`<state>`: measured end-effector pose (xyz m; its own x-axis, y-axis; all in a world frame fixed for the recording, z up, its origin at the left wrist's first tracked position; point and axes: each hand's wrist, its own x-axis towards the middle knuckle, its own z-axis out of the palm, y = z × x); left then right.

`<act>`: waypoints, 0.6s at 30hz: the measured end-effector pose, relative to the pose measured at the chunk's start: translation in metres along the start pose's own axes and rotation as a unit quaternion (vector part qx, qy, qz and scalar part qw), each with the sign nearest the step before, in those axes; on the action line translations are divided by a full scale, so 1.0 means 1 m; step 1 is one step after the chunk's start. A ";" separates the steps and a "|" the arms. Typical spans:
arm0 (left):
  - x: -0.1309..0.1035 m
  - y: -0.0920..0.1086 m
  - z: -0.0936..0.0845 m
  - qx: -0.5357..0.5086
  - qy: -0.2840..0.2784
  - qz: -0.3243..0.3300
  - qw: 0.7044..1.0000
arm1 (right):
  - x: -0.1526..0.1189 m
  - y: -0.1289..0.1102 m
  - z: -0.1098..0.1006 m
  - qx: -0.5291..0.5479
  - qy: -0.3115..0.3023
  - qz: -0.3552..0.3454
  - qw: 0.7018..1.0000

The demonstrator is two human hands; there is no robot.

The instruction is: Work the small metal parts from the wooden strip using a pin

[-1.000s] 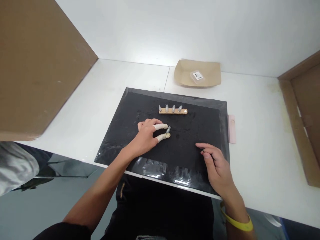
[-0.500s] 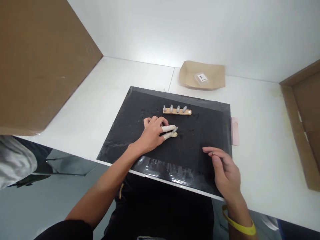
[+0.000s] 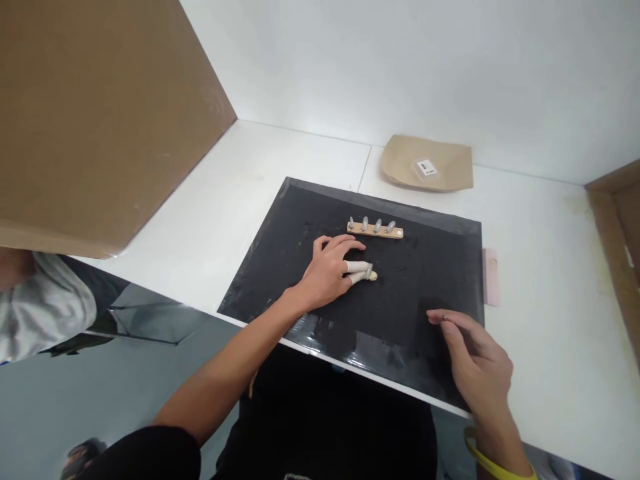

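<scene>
Over the black mat (image 3: 400,300), my left hand (image 3: 330,270) has its thumb and index finger, both in pale covers, pinched on a small grey oval piece (image 3: 369,271). A thin wooden strip (image 3: 383,231) lies just beyond it, with several grey oval pieces standing in a row and a white dot at its right end. My right hand (image 3: 477,353) is near the mat's right edge, thumb against index finger, with a tiny dark thing (image 3: 445,318) between the fingertips, too small to name.
A brown paper tray (image 3: 453,167) holding a small clear labelled case (image 3: 427,168) is at the back. Cardboard panels (image 3: 100,120) stand at left and right. A pink block (image 3: 491,277) touches the mat's right edge. Another person's grey sleeve (image 3: 60,307) shows at far left.
The whole view has shifted, so everything appears farther right. In my left fingertips the grey piece now shows more upright. My right hand keeps its pinch near the mat's right edge.
</scene>
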<state>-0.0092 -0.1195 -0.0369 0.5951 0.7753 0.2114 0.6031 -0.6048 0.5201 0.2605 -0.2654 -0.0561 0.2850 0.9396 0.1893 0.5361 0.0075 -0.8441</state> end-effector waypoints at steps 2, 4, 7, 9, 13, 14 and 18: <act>-0.002 -0.003 -0.005 -0.026 -0.016 0.007 1.000 | 0.000 0.000 0.000 -0.003 0.002 -0.001 1.000; -0.006 -0.005 -0.013 -0.057 -0.049 0.018 0.997 | 0.000 -0.001 -0.001 -0.005 -0.001 -0.009 1.000; -0.014 -0.007 -0.023 -0.100 -0.092 0.034 0.990 | -0.001 -0.003 -0.002 -0.019 -0.008 -0.012 1.000; -0.021 -0.006 -0.027 -0.118 -0.101 0.041 0.987 | 0.000 -0.004 -0.003 -0.025 -0.009 -0.008 1.000; -0.036 0.000 -0.023 -0.122 -0.060 0.051 0.989 | 0.000 -0.003 -0.004 -0.006 -0.013 -0.017 1.000; -0.038 0.003 -0.020 -0.114 -0.038 0.053 0.991 | 0.000 -0.003 -0.004 0.002 -0.014 -0.019 1.000; -0.034 0.016 -0.003 -0.072 0.070 0.077 0.992 | -0.002 -0.001 -0.003 0.031 0.010 0.009 0.999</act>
<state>-0.0218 -0.1552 -0.0336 0.5886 0.6992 0.4057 0.4225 -0.6940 0.5830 0.2616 -0.2686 -0.0541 0.3101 0.9328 0.1835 0.4810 0.0126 -0.8766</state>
